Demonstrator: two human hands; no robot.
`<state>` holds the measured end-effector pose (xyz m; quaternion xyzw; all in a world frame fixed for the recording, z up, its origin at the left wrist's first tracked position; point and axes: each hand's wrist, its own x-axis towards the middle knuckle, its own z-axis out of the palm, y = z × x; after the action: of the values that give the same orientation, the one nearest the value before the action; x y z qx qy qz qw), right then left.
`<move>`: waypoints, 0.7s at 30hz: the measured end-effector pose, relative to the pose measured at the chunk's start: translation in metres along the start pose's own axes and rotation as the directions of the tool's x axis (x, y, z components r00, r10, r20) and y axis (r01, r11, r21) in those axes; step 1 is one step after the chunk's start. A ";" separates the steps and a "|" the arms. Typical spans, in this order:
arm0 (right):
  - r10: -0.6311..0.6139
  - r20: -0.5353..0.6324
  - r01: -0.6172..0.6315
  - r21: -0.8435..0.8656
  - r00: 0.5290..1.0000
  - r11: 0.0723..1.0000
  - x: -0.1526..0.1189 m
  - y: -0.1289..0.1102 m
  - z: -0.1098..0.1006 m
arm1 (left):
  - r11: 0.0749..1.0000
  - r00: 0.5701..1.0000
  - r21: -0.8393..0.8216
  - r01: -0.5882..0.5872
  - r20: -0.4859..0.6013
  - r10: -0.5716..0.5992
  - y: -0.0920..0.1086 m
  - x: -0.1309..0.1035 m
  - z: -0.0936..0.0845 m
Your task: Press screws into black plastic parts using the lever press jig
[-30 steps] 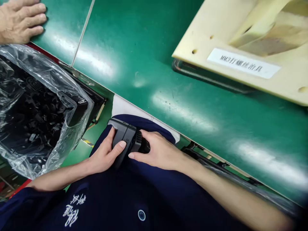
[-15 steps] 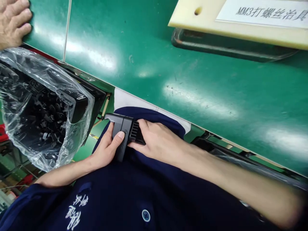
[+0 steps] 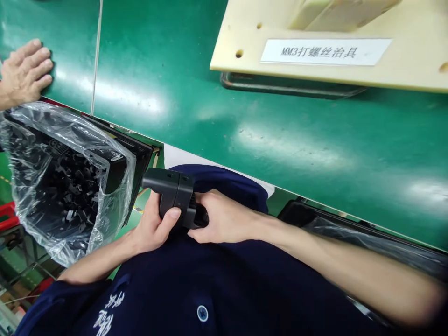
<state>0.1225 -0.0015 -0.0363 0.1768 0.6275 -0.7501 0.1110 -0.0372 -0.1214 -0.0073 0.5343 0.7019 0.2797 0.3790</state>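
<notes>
Between my two hands, in front of my dark blue shirt, is a black plastic housing [image 3: 171,184] with a seam down it and two small holes on its upper face. My left hand [image 3: 157,224] is closed around its left side, the thumb lying across the front. From the right, my right hand [image 3: 217,217] grips a ribbed black part [image 3: 200,215] at the housing's right end. Whether that part is separate or joined to the housing I cannot tell. Most of my right fingers are hidden behind it.
To my left stands a black bin [image 3: 117,175] lined with clear plastic [image 3: 121,210], holding many small black parts. A cream fixture board [image 3: 241,37] with a label overhangs the green table [image 3: 196,107]. Another person's hand [image 3: 30,70] rests on the table at the left.
The housing has tilted in my hands, so its upper face with the holes now shows more. The camera view has shifted, bringing more of the fixture board into sight.
</notes>
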 end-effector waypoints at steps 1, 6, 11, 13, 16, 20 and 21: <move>-0.005 -0.038 0.004 -0.023 0.999 1.000 -0.001 -0.002 -0.001 | 1.000 1.000 0.000 0.016 0.007 -0.016 -0.001 -0.002 -0.001; 0.058 -0.271 -0.123 -0.230 0.961 0.965 -0.010 -0.012 -0.010 | 0.992 0.990 -0.008 0.125 0.063 -0.124 -0.005 -0.014 0.001; 0.042 -0.209 -0.095 -0.248 0.977 0.964 -0.012 -0.021 -0.017 | 0.993 0.994 -0.029 0.111 -0.013 -0.111 -0.011 -0.012 0.001; -0.001 -0.146 -0.036 -0.248 0.989 0.968 -0.010 -0.024 -0.012 | 0.998 0.994 -0.023 0.053 -0.093 -0.055 -0.014 -0.011 -0.002; -0.032 -0.074 0.008 -0.304 0.997 0.953 -0.008 -0.022 0.003 | 1.000 0.983 -0.019 0.007 -0.182 -0.011 -0.017 -0.011 -0.007; -0.008 -0.111 -0.028 -0.321 0.994 0.947 -0.007 -0.013 0.023 | 0.998 0.993 -0.063 -0.019 -0.117 0.011 -0.021 -0.009 -0.009; -0.008 -0.129 -0.035 -0.329 0.992 0.944 -0.007 -0.011 0.026 | 0.997 0.995 -0.075 -0.013 -0.105 0.005 -0.023 -0.008 -0.010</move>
<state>0.1212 -0.0252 -0.0192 0.2082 0.7488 -0.6207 0.1035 -0.0566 -0.1348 -0.0184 0.5073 0.7072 0.3354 0.3607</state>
